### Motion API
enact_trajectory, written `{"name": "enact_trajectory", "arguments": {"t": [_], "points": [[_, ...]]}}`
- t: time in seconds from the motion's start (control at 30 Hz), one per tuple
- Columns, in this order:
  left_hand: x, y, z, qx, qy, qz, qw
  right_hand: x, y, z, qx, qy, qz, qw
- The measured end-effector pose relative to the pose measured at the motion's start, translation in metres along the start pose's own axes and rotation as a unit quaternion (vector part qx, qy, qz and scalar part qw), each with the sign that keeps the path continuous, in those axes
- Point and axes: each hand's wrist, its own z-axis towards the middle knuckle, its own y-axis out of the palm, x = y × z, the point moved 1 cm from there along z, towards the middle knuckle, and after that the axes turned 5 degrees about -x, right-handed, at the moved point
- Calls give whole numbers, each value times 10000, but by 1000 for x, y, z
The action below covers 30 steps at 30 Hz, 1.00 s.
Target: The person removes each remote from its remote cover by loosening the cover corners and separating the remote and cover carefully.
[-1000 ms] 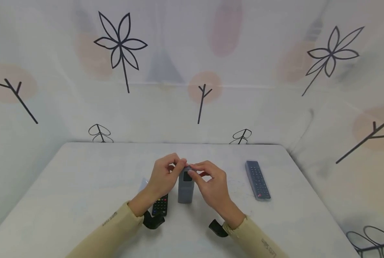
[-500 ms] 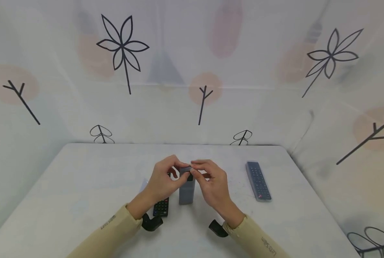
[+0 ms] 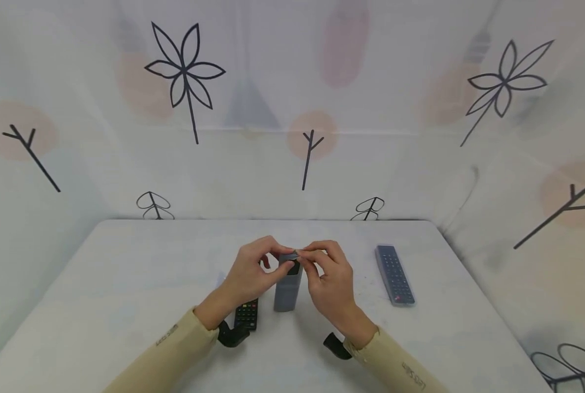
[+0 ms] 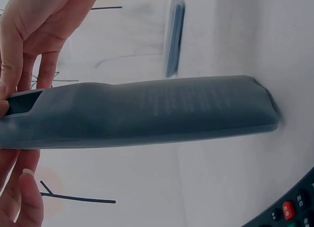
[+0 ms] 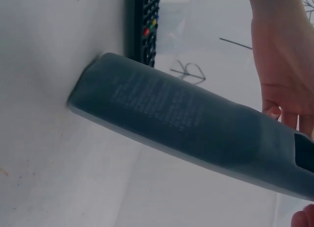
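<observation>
A remote control in a translucent grey-blue protective cover stands on end, its back toward me and its lower end at the table. Near its upper end the cover has a dark opening. My left hand pinches the cover's upper edge from the left, thumb across the opening. From the right, my right hand pinches the top corner between thumb and fingers. In the left wrist view the covered back shows faint lines of print. The remote's button side faces away and is hidden.
A black remote with coloured buttons lies by my left wrist, partly covered by it. To the right lies another remote in a clear cover. Something clear and filmy shows beside the left forearm. The white table meets a patterned backdrop.
The covered remote's top has tilted to the right. My right hand has shifted slightly right and pinches the top corner, while the left thumb has moved over the opening.
</observation>
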Motion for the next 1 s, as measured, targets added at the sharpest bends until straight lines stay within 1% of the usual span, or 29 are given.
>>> {"name": "enact_trajectory", "arguments": {"t": [0.17,0.33,0.43,0.53,0.63,0.83,1.0], "points": [[0,-5,-2,-39,102,47,9999,-4,1,2,-90,31,32,9999],[-1,-9,-3,13,185,63,9998,-8,1,6,-235,38,-136,9996],[-2,-9,-4,50,220,62,9997,-9,-1,8,-310,100,-132,9994],[-3,-8,-4,55,203,43,9998,-7,-4,8,-404,256,-98,9988],[-3,-8,-4,37,135,8,9999,-6,-6,9,-561,522,-74,9970],[-2,-9,-4,51,42,-115,9999,-4,-12,14,-1000,1011,160,9897],[-4,-9,-5,-7,-51,-108,9999,-4,-14,16,-1119,1309,367,9844]]}}
